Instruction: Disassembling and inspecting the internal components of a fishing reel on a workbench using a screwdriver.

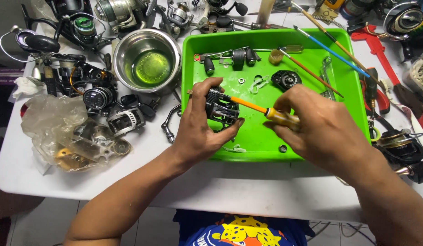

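Left hand (pixel 200 125): closed around a black reel (pixel 220 109), held just above the tray floor; thumb under it, fingers over its top
Right hand (pixel 318 125): closed around the yellow handle of a screwdriver (pixel 266 112); its orange shaft runs left, tip at the reel
Tray (pixel 266 141): bright green, on the white surface (pixel 220 184); holds both hands' work, loose black parts (pixel 238 57), a round black plate (pixel 285 79), small washers
Brushes (pixel 330 48): lie slanted across the tray's right rim
Bowl (pixel 147 59): steel, just left of the tray, green liquid inside
Left of bowl: many reel parts (pixel 102 98); a crumpled plastic bag (pixel 65 132)
Right edge: red caliper (pixel 380 52); another reel (pixel 400 148)
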